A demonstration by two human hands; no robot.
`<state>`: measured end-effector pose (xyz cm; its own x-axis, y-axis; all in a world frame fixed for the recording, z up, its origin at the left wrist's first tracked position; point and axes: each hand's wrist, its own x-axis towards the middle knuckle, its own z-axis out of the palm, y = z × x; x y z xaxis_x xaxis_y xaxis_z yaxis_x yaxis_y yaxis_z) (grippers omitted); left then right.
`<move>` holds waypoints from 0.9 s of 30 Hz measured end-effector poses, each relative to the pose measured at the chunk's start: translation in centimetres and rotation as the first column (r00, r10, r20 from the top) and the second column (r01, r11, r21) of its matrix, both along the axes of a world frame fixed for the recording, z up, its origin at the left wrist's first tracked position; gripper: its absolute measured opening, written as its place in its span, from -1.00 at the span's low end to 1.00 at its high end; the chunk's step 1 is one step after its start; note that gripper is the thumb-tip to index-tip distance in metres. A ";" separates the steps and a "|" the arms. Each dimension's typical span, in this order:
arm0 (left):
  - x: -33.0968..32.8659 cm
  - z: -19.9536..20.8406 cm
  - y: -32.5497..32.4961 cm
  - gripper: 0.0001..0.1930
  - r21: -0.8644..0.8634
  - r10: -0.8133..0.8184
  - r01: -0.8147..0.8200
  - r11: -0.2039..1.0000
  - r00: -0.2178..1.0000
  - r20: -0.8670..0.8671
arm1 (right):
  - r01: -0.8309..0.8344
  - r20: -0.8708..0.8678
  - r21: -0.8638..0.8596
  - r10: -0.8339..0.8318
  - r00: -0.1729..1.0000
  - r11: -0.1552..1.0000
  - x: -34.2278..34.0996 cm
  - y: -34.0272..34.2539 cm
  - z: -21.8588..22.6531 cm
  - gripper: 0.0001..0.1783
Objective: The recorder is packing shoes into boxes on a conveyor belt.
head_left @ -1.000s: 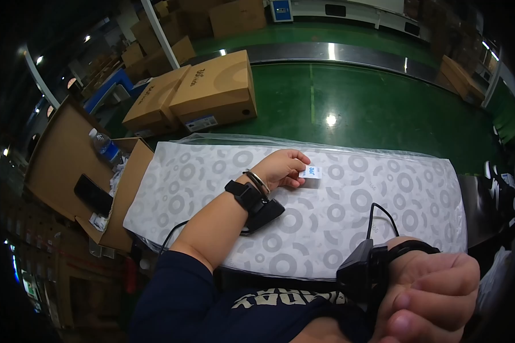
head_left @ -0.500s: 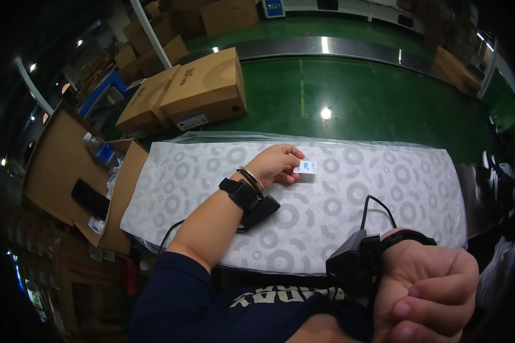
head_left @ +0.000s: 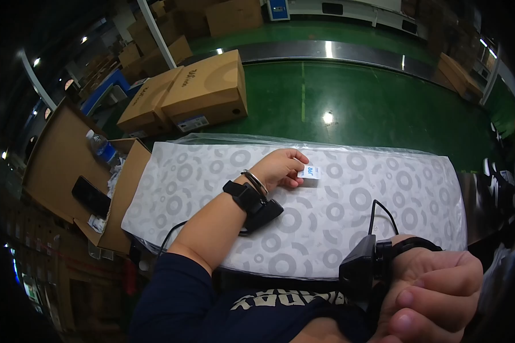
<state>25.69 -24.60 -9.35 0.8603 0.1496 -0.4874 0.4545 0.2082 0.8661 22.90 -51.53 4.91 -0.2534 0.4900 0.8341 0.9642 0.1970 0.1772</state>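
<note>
A stack of white tissue paper (head_left: 189, 200) printed with grey rings and arcs lies flat in front of me. Over the middle of its far half, my left hand (head_left: 277, 167) pinches a small white label (head_left: 311, 171) with blue print between thumb and fingers. The label is just above or on the paper; which one I cannot tell. My right hand (head_left: 438, 286) is raised close at the lower right, its fingers curled into a fist. Whatever it may hold is hidden inside. Each wrist carries a black strapped device with a cable.
At the left, an open cardboard box (head_left: 126, 197) holds a water bottle (head_left: 102, 147), a black phone (head_left: 90, 195) and crumpled paper. Clear plastic film (head_left: 234, 138) edges the stack's far side. Closed brown cartons (head_left: 206, 88) stand beyond, by the green floor (head_left: 349, 97).
The left hand and its label appear slightly farther right across the paper. The right fist has shifted a little to the right. The whole view has moved slightly.
</note>
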 end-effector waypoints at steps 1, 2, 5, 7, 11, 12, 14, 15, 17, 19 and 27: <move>-0.2 -0.1 0.2 -0.82 0.006 0.011 -0.011 1.000 1.000 -0.005 | -0.025 -0.078 0.160 0.037 0.996 0.987 0.0 0.6 -0.5 -0.78; -0.4 -0.1 0.3 -0.82 0.005 0.015 -0.015 1.000 1.000 -0.009 | -0.028 -0.081 0.159 0.041 0.996 0.987 0.4 0.6 -0.5 -0.78; -0.6 -0.1 0.5 -0.82 0.038 0.033 -0.032 0.999 0.999 -0.019 | -0.224 0.095 0.122 0.214 0.972 0.967 1.2 1.2 -0.8 -0.82; -0.5 -0.2 0.5 -0.83 0.017 0.024 -0.024 1.000 1.000 -0.016 | -0.026 -0.020 0.589 0.046 0.999 0.807 -0.1 3.6 -2.3 -0.87; -0.4 -0.1 0.5 -0.83 0.022 0.013 -0.013 1.000 1.000 -0.016 | -0.059 0.003 0.647 0.075 0.997 0.760 0.3 3.6 -3.3 -0.87; -0.6 -0.1 0.6 -0.83 0.021 0.024 -0.023 1.000 0.999 -0.022 | -0.080 -0.018 0.621 0.116 0.993 0.780 0.3 3.6 -3.1 -0.87; -0.4 0.0 0.3 -0.83 0.018 0.016 -0.016 1.000 1.000 -0.020 | -0.092 -0.034 0.592 0.138 0.990 0.801 0.6 2.6 -2.1 -0.86; -0.1 0.0 -0.2 -0.83 0.003 -0.003 0.003 1.000 1.000 -0.017 | -0.144 -0.009 0.422 0.163 0.987 0.895 1.1 1.2 -1.3 -0.85; -0.3 -0.1 0.0 -0.84 -0.004 0.012 -0.012 1.000 1.000 -0.016 | -0.218 0.006 0.240 0.223 0.975 0.946 1.4 0.6 -0.6 -0.84; -0.4 -0.2 0.3 -0.84 0.009 0.006 -0.006 1.000 1.000 -0.009 | -0.103 0.059 0.191 0.093 0.994 0.976 1.1 0.4 -0.3 -0.82; -0.3 -0.3 0.4 -0.83 0.009 -0.005 0.005 1.000 1.000 -0.006 | -0.182 0.101 0.232 0.162 0.982 0.956 1.7 1.7 -1.0 -0.86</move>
<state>25.39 -24.17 -9.60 0.8582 0.1497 -0.4910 0.4606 0.1975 0.8653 24.60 -49.79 3.89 -0.3871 0.2219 0.8950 0.9002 0.3011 0.3147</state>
